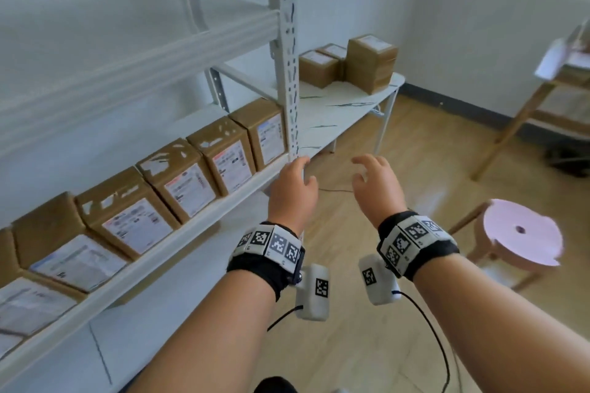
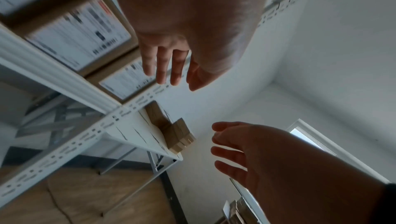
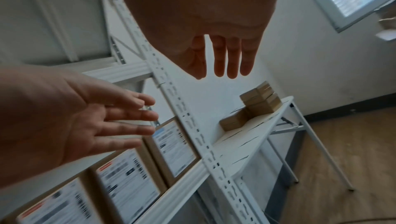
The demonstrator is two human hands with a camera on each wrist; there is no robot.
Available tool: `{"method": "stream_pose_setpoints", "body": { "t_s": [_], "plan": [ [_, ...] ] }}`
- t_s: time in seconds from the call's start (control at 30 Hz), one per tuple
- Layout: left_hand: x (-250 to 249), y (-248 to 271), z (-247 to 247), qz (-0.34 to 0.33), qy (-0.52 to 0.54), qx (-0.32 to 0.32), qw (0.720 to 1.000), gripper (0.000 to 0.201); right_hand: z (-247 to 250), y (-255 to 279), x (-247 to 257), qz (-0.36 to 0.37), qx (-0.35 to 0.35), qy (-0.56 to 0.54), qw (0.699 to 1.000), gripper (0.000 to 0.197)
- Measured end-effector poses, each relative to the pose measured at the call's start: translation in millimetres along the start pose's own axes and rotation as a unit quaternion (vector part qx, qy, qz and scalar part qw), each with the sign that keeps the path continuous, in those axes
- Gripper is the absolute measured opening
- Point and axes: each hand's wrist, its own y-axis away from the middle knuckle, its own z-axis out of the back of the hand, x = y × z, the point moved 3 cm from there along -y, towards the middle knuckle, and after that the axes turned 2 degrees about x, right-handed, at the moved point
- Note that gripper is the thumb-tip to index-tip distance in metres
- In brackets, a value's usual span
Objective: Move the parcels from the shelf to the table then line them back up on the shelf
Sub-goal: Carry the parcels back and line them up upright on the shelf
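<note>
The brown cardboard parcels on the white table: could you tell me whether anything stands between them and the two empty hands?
Nothing visible does. The left hand and right hand hover open; the shelf's white upright post stands just left of the path to the parcels.

A row of brown cardboard parcels [image 1: 188,182] with white shipping labels facing outward stood side by side on the white metal shelf [image 1: 178,233], running from the lower left of the frame up toward its centre. More parcels [image 1: 348,64] sat stacked on the far end of the white table [image 1: 344,108], upper centre, beyond the shelf's upright post.
</note>
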Motion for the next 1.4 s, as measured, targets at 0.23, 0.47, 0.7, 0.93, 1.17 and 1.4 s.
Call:
{"method": "stream_pose_setpoints", "body": {
  "t_s": [0.23, 0.47, 0.7, 0.93, 1.17, 1.4],
  "plan": [
    [-30, -87, -75, -0.002, -0.003, 0.043, 0.999, 0.043, 35, -80, -64, -0.031, -0.022, -0.004, 0.999, 0.036],
    [-60, -223, -124, -0.016, 0.020, 0.047, 0.999, 0.043, 57, -206, -97, -0.045, -0.029, 0.017, 0.998, 0.036],
    [-97, -337, -161, -0.016, 0.033, 0.056, 0.998, 0.041, 88, -312, -127, -0.068, -0.049, 0.022, 0.996, 0.035],
    [-108, -424, -200, 0.006, 0.045, 0.062, 0.997, 0.041, 85, -408, -168, -0.071, -0.022, 0.016, 0.997, 0.038],
    [-115, -529, -249, 0.064, 0.044, 0.039, 0.996, 0.046, 82, -550, -210, -0.031, 0.031, 0.007, 0.999, 0.035],
    [-131, -623, -285, 0.166, 0.067, 0.021, 0.984, 0.051, 87, -684, -232, 0.005, 0.109, 0.013, 0.994, 0.040]
  ]
}}
